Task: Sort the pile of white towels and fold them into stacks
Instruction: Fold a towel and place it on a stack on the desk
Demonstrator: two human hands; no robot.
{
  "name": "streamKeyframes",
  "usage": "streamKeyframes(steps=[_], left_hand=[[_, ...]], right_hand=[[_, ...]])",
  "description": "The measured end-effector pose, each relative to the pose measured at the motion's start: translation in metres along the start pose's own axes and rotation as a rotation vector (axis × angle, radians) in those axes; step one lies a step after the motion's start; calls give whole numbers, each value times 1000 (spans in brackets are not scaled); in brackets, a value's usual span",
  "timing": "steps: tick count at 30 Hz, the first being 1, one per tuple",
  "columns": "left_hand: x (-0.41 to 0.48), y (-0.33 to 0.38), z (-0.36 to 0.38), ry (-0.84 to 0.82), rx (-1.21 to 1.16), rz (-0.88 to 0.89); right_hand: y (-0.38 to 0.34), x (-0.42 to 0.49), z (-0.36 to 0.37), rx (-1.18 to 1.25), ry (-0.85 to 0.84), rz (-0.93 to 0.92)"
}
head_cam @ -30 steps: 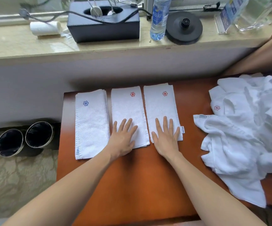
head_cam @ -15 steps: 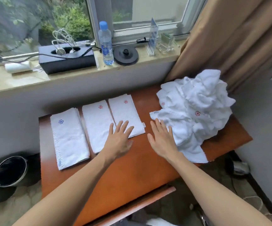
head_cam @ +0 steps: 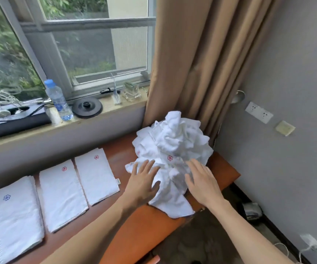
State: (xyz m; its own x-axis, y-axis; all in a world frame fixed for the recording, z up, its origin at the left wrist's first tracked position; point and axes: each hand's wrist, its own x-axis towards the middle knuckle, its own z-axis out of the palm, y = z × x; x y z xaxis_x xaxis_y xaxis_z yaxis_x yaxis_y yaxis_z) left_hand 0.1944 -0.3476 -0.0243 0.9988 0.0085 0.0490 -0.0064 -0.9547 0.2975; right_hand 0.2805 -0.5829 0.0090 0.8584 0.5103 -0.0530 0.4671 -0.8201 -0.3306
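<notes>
Both hands flat, fingers straight and spread, gripping nothing: left hand (head_cam: 144,180) on the near-left edge of the loose towel pile (head_cam: 174,141), right hand (head_cam: 201,180) against its near-right side. Pile sits at the right end of the table (head_cam: 144,225), curtain (head_cam: 191,63) right behind it. Left of the hands are 3 folded towels in a row: 1 blue-logo stack (head_cam: 15,212) and 2 red-logo towels (head_cam: 62,195) (head_cam: 96,176). On the sill are 1 water bottle (head_cam: 58,100) and 1 black round base (head_cam: 87,106).

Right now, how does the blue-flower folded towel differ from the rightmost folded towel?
The blue-flower towel carries a blue emblem; the rightmost folded towel a red one. The blue-flower towel looks thicker, with layered edges; the rightmost folded towel lies thin. Both are white and folded oblong.
</notes>
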Motion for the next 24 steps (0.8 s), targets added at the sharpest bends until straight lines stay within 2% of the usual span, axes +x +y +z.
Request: streamKeyframes(steps=[3,12,17,24], left_hand=[[49,38,10,37,-14,-13],[146,127,28,88,-3,-110],[176,137,21,138,16,-172],[212,119,24,296,-73,-255]], right_hand=[[49,27,-18,16,33,-19],[147,91,-57,101,-54,-147],[162,132,-71,152,-101,-241],[158,196,-46,116,-285,-378]])
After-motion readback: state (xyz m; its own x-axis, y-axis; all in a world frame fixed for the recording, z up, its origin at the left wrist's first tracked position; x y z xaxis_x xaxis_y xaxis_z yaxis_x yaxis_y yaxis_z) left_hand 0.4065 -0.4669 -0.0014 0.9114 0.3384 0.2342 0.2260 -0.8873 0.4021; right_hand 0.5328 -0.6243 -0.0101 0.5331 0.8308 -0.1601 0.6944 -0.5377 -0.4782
